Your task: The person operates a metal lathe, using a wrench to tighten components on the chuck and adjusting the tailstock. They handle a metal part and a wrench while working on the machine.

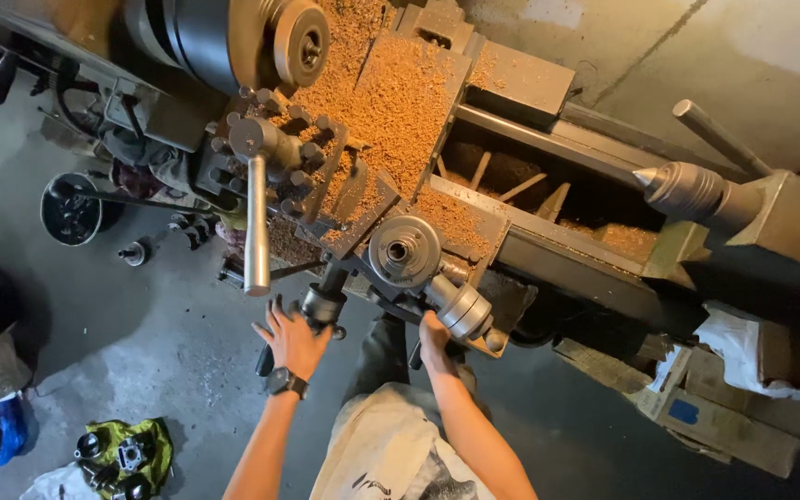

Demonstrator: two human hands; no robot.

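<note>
My left hand [293, 341], fingers spread wide, lies flat against the carriage handwheel [323, 306] low on the lathe apron [511, 296]; handwheel just ahead of my palm. My right hand [434, 341] is wrapped around a crank handle [463, 310] whose long axis runs up-left toward the graduated dial [405, 250]. Brass-coloured chips [391, 102] cover the cross-slide. Tailstock centre [687, 190] well apart, to the right.

Single head-worn view, looking steeply down from above the person, lathe [437, 176] across the upper frame at arm's reach, both forearms rising from the bottom edge, left hand [293, 341] and right hand [434, 341] close below, floor [168, 333] beneath
</note>
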